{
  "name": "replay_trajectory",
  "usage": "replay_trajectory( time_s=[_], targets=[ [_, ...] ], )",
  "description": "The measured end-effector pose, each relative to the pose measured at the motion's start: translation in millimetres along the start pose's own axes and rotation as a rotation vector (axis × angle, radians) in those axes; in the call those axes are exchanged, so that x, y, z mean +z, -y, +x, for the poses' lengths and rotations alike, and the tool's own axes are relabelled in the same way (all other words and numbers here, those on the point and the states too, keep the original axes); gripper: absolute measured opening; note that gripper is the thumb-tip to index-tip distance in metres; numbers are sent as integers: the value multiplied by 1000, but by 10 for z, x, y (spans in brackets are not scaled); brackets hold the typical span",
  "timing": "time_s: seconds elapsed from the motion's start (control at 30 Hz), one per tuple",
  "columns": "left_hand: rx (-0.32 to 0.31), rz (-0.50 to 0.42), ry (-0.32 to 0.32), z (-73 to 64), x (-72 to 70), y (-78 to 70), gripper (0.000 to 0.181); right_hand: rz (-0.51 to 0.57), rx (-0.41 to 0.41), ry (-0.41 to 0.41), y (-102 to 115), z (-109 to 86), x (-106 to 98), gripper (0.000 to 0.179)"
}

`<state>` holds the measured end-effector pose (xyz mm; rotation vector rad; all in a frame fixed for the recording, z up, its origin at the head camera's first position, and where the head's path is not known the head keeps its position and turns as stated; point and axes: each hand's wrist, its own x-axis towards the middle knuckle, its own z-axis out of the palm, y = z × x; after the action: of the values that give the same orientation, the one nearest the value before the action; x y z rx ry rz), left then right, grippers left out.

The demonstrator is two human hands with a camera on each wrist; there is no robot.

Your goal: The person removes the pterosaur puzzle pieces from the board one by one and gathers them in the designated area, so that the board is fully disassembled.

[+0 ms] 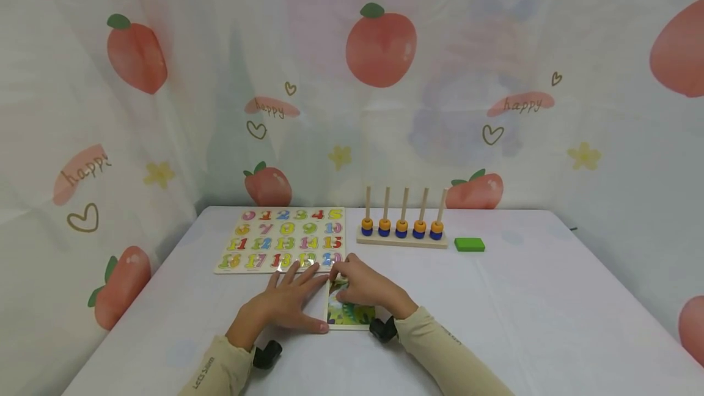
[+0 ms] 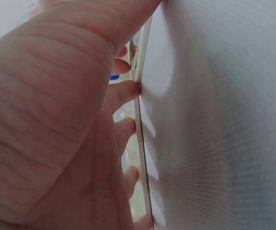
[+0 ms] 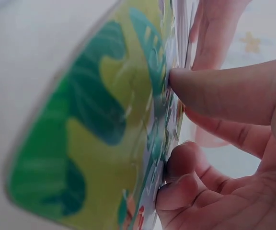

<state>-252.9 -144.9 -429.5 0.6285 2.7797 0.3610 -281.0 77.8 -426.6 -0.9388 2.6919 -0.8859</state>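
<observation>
A small picture puzzle (image 1: 351, 316) in a pale tray lies flat in front of me, green and yellow with leaf shapes. My left hand (image 1: 288, 305) lies to its left with fingers spread; the thumb and index fingertips touch the tray's left edge, and other fingertips reach the number board (image 1: 258, 266). Over the puzzle's upper part, my right hand (image 1: 370, 285) has its fingers curled, pinching a small puzzle piece (image 1: 340, 283) at the upper left corner between thumb and index finger. In the right wrist view the thumb (image 3: 214, 91) touches the puzzle surface; the fingers partly hide the piece.
Behind the puzzle, the number board holds rows of colourful numerals. A wooden peg stand (image 1: 403, 241) with orange and blue beads stands at the back. Right of it lies a green block (image 1: 470, 244). A fruit-print curtain (image 1: 379, 109) hangs around the white table (image 1: 522, 322).
</observation>
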Motion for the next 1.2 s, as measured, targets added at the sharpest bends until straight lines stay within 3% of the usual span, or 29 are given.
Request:
replay_trajectory(
  time_s=[0.23, 0.57, 0.77, 0.97, 1.2],
  targets=[
    [-2, -3, 0, -6, -14, -16, 104, 19, -17, -13, 12, 3, -12, 31],
    [7, 14, -3, 19, -4, 5, 103, 109, -88, -72, -10, -36, -50, 18],
    [0, 4, -4, -25, 22, 10, 103, 191, -18, -142, -51, -114, -153, 15],
    [9, -12, -18, -58, 11, 9, 104, 193, 23, -230, -191, -280, -362, 13],
    [49, -43, -24, 20, 82, 91, 108, 192, 98, -289, -354, -472, -522, 12]
  ],
)
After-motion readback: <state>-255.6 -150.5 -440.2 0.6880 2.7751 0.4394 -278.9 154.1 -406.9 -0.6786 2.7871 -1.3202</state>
